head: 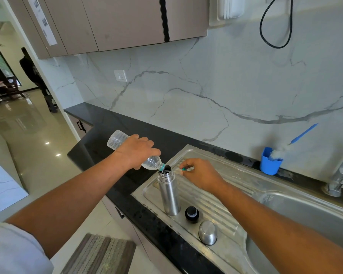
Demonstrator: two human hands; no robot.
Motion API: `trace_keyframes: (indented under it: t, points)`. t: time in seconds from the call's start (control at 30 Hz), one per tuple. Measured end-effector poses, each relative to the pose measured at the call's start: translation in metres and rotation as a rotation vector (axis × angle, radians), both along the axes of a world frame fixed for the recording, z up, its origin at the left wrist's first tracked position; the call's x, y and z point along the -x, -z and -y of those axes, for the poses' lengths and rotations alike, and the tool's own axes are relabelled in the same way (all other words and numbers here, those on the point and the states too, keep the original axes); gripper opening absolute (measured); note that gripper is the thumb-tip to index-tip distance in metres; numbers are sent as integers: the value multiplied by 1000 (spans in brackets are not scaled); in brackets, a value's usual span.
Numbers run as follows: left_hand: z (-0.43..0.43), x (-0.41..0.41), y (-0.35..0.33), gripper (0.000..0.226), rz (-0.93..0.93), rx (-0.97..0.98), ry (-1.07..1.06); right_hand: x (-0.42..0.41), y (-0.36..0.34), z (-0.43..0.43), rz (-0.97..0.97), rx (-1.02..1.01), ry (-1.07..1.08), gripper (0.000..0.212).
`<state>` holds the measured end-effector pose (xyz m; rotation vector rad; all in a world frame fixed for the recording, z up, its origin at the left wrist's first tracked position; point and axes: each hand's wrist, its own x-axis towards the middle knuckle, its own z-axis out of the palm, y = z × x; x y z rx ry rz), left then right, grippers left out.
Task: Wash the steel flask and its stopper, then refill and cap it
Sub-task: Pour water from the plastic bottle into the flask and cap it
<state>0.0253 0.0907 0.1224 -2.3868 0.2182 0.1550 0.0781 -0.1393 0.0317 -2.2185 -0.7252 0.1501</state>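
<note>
The steel flask [169, 192] stands upright and uncapped on the sink's drainboard [222, 202]. My left hand [136, 153] grips a clear plastic water bottle [117, 139], tipped down so its mouth sits at the flask's opening. My right hand [201, 173] hovers just right of the flask's mouth and pinches a small teal bottle cap [183, 169]. The black stopper [191, 214] and the steel cup lid [208, 232], upside down, rest on the drainboard in front of the flask.
The sink basin [309, 220] lies to the right, with the tap [338, 177] behind it. A blue cup [269, 164] holding a bottle brush [303, 133] stands by the marble wall. Black countertop [127, 133] runs left. A striped mat [99, 256] lies on the floor. A person [35, 76] stands far left.
</note>
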Motion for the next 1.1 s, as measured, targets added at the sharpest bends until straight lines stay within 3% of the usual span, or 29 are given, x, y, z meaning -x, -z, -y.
trace_keyframes:
  t: [1.1]
  points:
    - [10, -5, -8, 75, 6, -98, 47, 7, -1, 5, -9, 2, 14, 22]
